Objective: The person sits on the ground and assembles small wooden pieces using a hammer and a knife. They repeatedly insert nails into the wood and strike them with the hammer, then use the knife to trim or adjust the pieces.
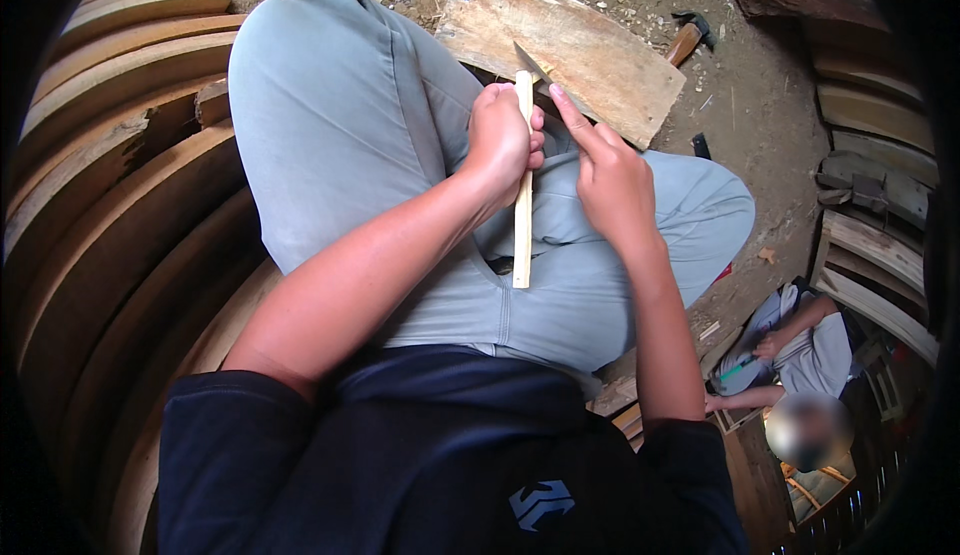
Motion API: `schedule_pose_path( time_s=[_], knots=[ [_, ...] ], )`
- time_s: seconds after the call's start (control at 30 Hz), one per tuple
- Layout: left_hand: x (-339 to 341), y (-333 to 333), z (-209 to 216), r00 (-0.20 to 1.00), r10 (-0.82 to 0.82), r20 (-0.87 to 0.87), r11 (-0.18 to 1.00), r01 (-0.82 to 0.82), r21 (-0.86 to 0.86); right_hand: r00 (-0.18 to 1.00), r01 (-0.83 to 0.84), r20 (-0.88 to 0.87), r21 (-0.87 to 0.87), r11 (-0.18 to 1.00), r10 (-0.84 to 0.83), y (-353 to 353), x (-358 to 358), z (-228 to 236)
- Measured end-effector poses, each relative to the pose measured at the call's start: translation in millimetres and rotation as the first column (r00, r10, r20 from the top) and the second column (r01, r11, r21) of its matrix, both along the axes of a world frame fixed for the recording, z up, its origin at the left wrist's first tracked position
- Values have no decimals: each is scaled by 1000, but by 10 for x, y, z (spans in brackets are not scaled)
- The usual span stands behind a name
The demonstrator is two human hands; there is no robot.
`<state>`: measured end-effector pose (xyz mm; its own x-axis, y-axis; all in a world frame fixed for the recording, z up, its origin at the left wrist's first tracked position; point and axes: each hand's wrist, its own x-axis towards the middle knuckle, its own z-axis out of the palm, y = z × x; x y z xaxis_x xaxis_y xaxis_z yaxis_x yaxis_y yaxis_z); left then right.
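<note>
My left hand (503,135) is closed around a pale, narrow wooden strip (523,235). The strip runs lengthwise over my lap, its far end sticking out past the fist. My right hand (612,170) grips a knife, its index finger stretched along the back of the tool; the handle is hidden in the palm. The knife's dark blade (530,61) points away to the upper left, close to the strip's far end. Whether the edge touches the wood I cannot tell. Just beyond both hands lies a flat wooden board (590,50) on the ground.
A hammer (688,43) with a wooden handle rests at the board's right corner. Curved planks (130,65) are stacked along the left, and more timber (870,105) stands at the right. Wood chips litter the dirt floor. Another person (800,355) sits at the lower right, holding a green-handled tool.
</note>
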<state>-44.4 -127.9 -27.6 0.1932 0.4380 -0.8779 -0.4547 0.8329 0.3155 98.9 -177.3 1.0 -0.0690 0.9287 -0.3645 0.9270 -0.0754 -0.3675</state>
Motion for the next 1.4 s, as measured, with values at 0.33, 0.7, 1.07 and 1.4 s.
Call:
schedule_pose_path(
  time_s=[0.33,0.7,1.07,1.4],
  knots=[
    [-63,8,37,994,31,103,997,-23,-75,981,-17,-191,-7,1000,15,270,266,202],
    [-44,43,218,948,-290,130,957,289,24,939,-66,-343,-113,991,23,300,456,338],
    [-65,47,57,912,-400,-96,910,407,82,953,-231,-220,-85,969,207,530,687,380],
    [-98,16,-195,802,-495,-334,797,572,195,925,-336,-231,-127,933,302,707,703,413]
  ],
)
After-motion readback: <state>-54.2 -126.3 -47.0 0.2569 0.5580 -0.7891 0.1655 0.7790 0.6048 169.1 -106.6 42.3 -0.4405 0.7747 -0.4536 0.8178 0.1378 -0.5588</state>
